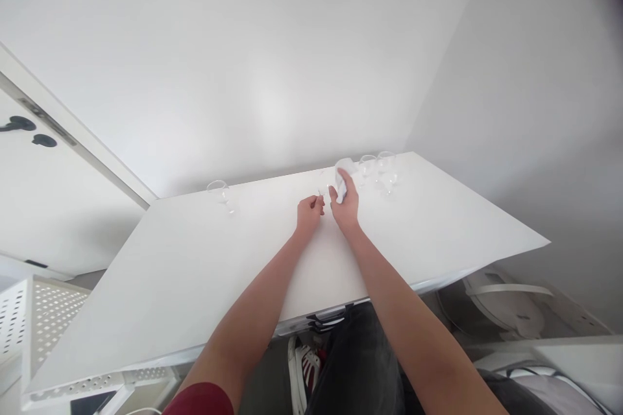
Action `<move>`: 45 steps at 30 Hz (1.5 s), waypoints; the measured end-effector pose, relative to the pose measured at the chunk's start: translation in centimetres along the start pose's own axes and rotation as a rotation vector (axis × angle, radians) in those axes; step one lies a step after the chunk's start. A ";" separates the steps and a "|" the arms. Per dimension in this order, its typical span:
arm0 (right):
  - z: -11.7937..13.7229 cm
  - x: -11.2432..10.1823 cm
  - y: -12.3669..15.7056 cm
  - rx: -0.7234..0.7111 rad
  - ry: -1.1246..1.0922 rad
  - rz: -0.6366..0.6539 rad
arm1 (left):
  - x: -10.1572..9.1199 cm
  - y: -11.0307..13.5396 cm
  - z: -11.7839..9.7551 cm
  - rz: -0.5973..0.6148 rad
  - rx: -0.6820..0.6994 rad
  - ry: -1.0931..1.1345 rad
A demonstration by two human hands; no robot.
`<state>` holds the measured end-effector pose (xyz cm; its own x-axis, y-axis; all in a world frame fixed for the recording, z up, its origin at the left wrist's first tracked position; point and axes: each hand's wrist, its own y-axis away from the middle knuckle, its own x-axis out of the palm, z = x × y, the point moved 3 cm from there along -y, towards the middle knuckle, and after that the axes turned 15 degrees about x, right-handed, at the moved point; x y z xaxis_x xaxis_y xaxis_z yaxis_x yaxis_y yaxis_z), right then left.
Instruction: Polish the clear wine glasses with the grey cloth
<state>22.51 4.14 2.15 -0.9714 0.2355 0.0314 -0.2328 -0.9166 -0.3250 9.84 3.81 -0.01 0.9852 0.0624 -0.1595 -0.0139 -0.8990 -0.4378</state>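
Over the far middle of the white table (204, 272), my left hand (308, 214) is closed, its fingers pinching the stem of a clear wine glass (320, 192). Most of that glass is hard to make out against the white. Just to its right, my right hand (346, 209) is closed around a crumpled white cloth (341, 187), close to the glass. Whether the cloth touches the glass I cannot tell. Two clear wine glasses, one nearer (368, 166) and one beside it (387, 162), stand to the right of the cloth. Another wine glass (221, 193) stands at the far left.
A white wall (272, 65) rises behind the table's far edge, and another wall (525, 97) is at the right. At the left are a door (53, 207) and a white perforated cart (53, 311). A white chair (511, 308) sits below the table's right side.
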 end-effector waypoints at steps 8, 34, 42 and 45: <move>1.2 0.4 0.4 -0.319 0.392 0.006 | -0.2 0.4 -0.7 0.071 0.253 -0.350; -0.8 1.7 -0.2 0.270 -0.255 0.347 | -1.0 0.5 -0.4 -0.153 0.036 -0.164; -1.7 0.7 -1.0 0.408 -0.519 0.138 | -0.9 0.1 -0.5 -0.209 0.151 -0.143; -2.1 0.8 -1.1 0.517 -0.576 0.211 | -1.4 -0.1 0.1 -0.341 0.091 0.051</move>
<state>22.12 5.95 0.57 -0.8365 -0.0336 0.5469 0.1027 -0.9900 0.0963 8.39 3.89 0.18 0.9429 0.3288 0.0531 0.3048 -0.7877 -0.5354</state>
